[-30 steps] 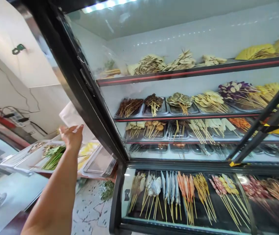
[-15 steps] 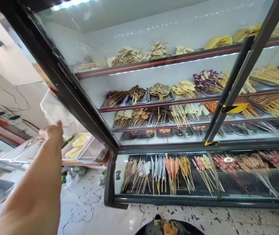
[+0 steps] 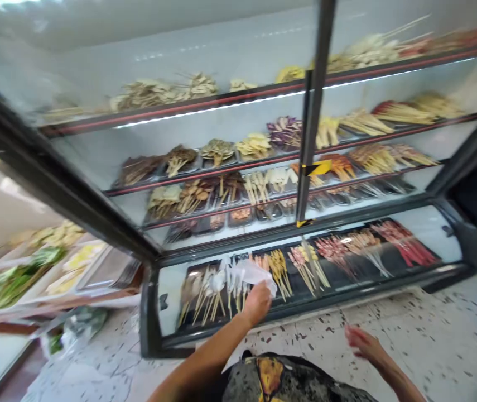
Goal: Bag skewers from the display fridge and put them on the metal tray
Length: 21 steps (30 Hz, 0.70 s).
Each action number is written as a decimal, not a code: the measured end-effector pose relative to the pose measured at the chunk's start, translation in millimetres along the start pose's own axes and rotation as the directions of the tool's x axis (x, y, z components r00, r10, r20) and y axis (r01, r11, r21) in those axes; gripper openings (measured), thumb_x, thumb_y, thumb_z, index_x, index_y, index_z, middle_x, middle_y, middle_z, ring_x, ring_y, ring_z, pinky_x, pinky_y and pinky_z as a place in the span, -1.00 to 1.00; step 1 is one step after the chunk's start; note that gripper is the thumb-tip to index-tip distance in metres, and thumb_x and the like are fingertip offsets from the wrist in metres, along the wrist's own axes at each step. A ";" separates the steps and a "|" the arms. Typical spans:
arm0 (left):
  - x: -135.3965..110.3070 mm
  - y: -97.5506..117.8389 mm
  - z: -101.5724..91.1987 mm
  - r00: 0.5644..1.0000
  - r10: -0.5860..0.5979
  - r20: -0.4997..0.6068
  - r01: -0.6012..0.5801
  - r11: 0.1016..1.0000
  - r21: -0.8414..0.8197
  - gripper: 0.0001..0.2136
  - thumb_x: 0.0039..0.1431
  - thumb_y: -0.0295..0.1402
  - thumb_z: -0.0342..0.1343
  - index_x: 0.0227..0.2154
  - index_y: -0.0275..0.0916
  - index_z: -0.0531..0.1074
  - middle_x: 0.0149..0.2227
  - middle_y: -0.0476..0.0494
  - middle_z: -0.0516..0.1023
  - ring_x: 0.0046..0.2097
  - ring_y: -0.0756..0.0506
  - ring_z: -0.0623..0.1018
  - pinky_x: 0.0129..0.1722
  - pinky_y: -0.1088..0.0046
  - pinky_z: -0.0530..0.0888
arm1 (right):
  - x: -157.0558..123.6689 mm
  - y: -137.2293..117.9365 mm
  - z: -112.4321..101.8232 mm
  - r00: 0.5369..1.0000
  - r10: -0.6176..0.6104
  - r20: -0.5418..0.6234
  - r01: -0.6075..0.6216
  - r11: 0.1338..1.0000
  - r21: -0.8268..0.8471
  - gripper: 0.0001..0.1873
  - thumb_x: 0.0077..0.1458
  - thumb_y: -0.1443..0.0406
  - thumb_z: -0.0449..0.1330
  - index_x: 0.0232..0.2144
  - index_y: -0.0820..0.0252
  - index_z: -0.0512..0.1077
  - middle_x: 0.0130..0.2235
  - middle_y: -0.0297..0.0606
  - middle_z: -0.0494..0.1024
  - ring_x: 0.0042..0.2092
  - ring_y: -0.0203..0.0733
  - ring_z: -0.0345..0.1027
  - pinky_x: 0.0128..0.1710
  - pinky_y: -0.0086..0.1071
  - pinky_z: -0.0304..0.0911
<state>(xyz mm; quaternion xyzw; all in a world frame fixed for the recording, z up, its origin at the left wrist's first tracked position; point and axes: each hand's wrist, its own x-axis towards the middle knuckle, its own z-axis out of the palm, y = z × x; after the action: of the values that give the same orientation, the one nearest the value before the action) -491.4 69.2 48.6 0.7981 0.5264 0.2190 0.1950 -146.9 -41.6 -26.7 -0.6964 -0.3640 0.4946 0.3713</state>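
Observation:
My left hand (image 3: 258, 304) is closed around one end of a thin white sheet (image 3: 253, 272); I cannot tell whether it is plastic, paper or cloth. It is in front of the low glass front of the display fridge (image 3: 326, 296). Behind the glass, below and around the sheet, lie fish skewers (image 3: 232, 285), pale skewers (image 3: 207, 290) and yellow-brown skewers (image 3: 279, 271). To the right, my right hand (image 3: 364, 343) hangs over the floor with its fingers stretched out, somewhat blurred, holding nothing.
Fridge shelves carry trays of skewers (image 3: 217, 151) behind sliding glass with a dark upright frame (image 3: 311, 123). At left stands a table with leafy greens (image 3: 29, 273) and stacked trays (image 3: 110, 268). A plastic bag (image 3: 73, 332) lies below it on the speckled floor (image 3: 443, 335).
My left hand has come from the side table at the left to the fridge front, now gripping the white sheet. My right hand has entered view. The view has swung right.

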 end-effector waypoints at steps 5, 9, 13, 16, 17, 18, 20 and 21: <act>35.1 102.8 76.0 0.543 0.689 0.480 -0.807 0.586 0.073 -0.96 0.12 -0.44 0.21 -0.38 -0.29 0.47 -0.17 -0.31 0.56 -0.01 -0.23 0.53 0.09 0.22 0.47 | -0.9 -46.0 -85.0 0.890 -0.453 -0.052 0.445 0.888 -0.115 -0.13 -0.03 -0.04 0.28 0.27 0.25 0.33 0.29 0.12 0.37 0.31 0.18 0.27 0.25 0.11 0.27; 68.6 194.3 101.2 0.206 0.784 0.585 -0.964 0.267 -0.018 -0.91 0.14 -0.40 0.23 -0.34 -0.32 0.49 -0.14 -0.29 0.55 -0.06 -0.18 0.53 -0.01 0.34 0.47 | -22.3 -72.8 -164.9 0.697 -0.716 -0.030 0.675 0.670 -0.310 -0.22 0.16 0.21 0.17 0.39 0.17 0.14 0.42 0.02 0.17 0.43 0.02 0.05 0.41 0.12 0.02; 100.4 275.5 129.9 -0.011 0.791 0.611 -0.987 0.087 -0.132 -0.89 0.07 -0.40 0.26 -0.45 -0.25 0.43 -0.24 -0.23 0.54 -0.09 -0.16 0.50 -0.10 0.37 0.48 | -32.1 -74.7 -224.3 0.538 -0.840 0.069 0.791 0.475 -0.385 -0.12 0.07 0.50 0.01 0.44 0.10 0.04 0.47 -0.11 0.05 0.48 -0.13 -0.13 0.45 0.01 -0.09; 131.5 316.4 151.6 -0.072 0.845 0.530 -0.987 0.017 -0.162 -0.86 -0.04 -0.43 0.25 -0.49 -0.21 0.35 -0.19 -0.24 0.54 -0.05 -0.20 0.50 -0.06 0.32 0.47 | -16.9 -70.4 -266.0 0.571 -0.815 0.094 0.750 0.472 -0.463 -0.16 0.08 0.45 0.07 0.42 0.16 0.08 0.40 -0.03 0.21 0.43 -0.05 0.03 0.40 -0.01 0.05; 144.2 327.0 158.8 -0.058 0.869 0.491 -0.988 0.022 -0.155 -0.85 -0.07 -0.44 0.22 -0.50 -0.20 0.32 -0.19 -0.23 0.55 -0.09 -0.20 0.50 -0.11 0.31 0.48 | -10.1 -69.5 -281.4 0.618 -0.784 0.063 0.694 0.506 -0.512 -0.20 0.10 0.41 0.11 0.40 0.19 0.14 0.35 0.02 0.31 0.38 0.02 0.14 0.37 0.03 0.12; 158.1 337.4 165.9 -0.033 0.895 0.445 -0.987 0.042 -0.157 -0.83 -0.10 -0.44 0.19 -0.52 -0.18 0.27 -0.25 -0.20 0.54 -0.17 -0.18 0.51 -0.17 0.32 0.47 | -4.0 -69.7 -297.8 0.666 -0.746 -0.005 0.611 0.550 -0.569 -0.24 0.10 0.37 0.14 0.37 0.22 0.19 0.28 0.06 0.39 0.32 0.09 0.23 0.33 0.08 0.17; 187.7 360.6 179.5 0.019 0.946 0.323 -0.971 0.095 -0.220 -0.77 -0.17 -0.46 0.12 -0.57 -0.14 0.12 -0.44 -0.11 0.46 -0.37 -0.11 0.44 -0.31 0.36 0.44 | 3.4 -73.7 -333.8 0.698 -0.687 -0.202 0.415 0.618 -0.668 -0.23 0.11 0.30 0.19 0.36 0.29 0.19 0.21 0.14 0.44 0.25 0.17 0.30 0.28 0.15 0.19; 202.8 374.8 185.7 0.030 0.970 0.242 -0.951 0.102 -0.292 -0.73 -0.20 -0.47 0.09 -0.59 -0.13 0.04 -0.54 -0.06 0.37 -0.44 -0.08 0.40 -0.32 0.37 0.43 | 4.1 -77.6 -353.4 0.674 -0.681 -0.285 0.338 0.628 -0.700 -0.19 0.12 0.28 0.21 0.38 0.31 0.15 0.24 0.18 0.40 0.28 0.19 0.26 0.29 0.16 0.16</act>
<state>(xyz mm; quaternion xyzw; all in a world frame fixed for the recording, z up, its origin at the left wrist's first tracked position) -34.5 103.3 127.1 0.9620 -0.1996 0.1474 0.1138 182.2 -57.9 122.8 -0.7426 -0.5724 0.0106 0.3475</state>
